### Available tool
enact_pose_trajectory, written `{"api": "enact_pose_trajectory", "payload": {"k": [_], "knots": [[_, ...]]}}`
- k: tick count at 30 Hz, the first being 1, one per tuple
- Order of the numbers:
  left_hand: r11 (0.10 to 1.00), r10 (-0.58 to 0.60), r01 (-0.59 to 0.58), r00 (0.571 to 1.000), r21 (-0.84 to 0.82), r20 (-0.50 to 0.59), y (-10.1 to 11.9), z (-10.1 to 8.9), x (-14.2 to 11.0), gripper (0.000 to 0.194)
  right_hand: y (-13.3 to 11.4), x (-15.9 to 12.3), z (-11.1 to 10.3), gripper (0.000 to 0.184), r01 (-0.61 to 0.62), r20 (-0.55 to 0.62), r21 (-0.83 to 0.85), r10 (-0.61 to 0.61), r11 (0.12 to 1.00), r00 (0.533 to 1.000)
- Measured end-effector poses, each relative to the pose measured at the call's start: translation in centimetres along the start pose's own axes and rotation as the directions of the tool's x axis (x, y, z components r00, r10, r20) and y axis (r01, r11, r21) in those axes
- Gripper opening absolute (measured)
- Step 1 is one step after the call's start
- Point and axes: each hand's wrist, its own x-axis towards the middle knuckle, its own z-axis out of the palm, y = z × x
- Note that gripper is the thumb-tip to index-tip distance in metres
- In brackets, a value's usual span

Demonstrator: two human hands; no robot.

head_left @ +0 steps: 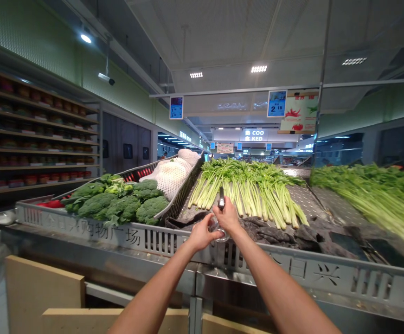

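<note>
Both hands are in front of the grey crate edge, closed on a small spray bottle [221,235] with a clear body and a black top. My left hand [202,233] curls around the lower clear part from the left. Higher up, my right hand [227,216] wraps the bottle's neck below the black nozzle [221,197], which points away. Much of the bottle is hidden by the fingers. Just beyond lies a row of celery [246,190] with leaves at the far side, and a dark crumpled cloth [267,231] runs along its near edge.
Broccoli [114,202] fills the crate to the left, with net-wrapped white produce [170,174] behind it. A grey slatted rail [160,239] borders the stand. At right, a mirror panel [362,199] reflects the celery. Wooden boards [43,290] stand below, and jar shelves [38,125] line the left.
</note>
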Motion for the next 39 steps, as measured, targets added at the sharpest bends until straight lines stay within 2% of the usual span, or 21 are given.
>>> {"api": "enact_pose_trajectory", "payload": {"k": [7,13,21,25,31,39], "knots": [[1.000,-0.007,0.007,1.000,-0.012,-0.009,-0.6,-0.4,-0.1,0.069,-0.5,0.1,0.7,0.030,-0.005,0.002,-0.028,0.005,1.000,1.000],[0.999,0.006,-0.006,1.000,-0.040,-0.009,-1.3,-1.0,-0.1,0.067,-0.9,0.1,1.4,0.038,-0.001,0.017,-0.011,0.002,1.000,1.000],[0.980,0.052,-0.046,0.998,-0.195,0.028,-3.4,-1.8,0.4,0.065,-2.0,0.2,2.7,0.043,-0.017,0.045,-0.035,0.018,0.999,0.999],[0.965,0.073,-0.059,0.996,-0.256,0.044,-4.2,-1.9,0.6,0.064,-2.3,0.4,3.2,0.038,-0.032,0.044,-0.054,0.035,0.998,0.998],[0.946,0.095,-0.076,0.994,-0.314,0.045,-4.7,-1.7,0.7,0.066,-2.4,0.5,3.4,0.038,-0.054,0.046,-0.067,0.057,0.996,0.997],[0.944,0.113,-0.088,0.992,-0.319,0.061,-4.8,-1.7,0.8,0.065,-2.1,0.4,3.2,0.042,-0.036,0.041,0.003,0.036,0.999,0.998]]}}
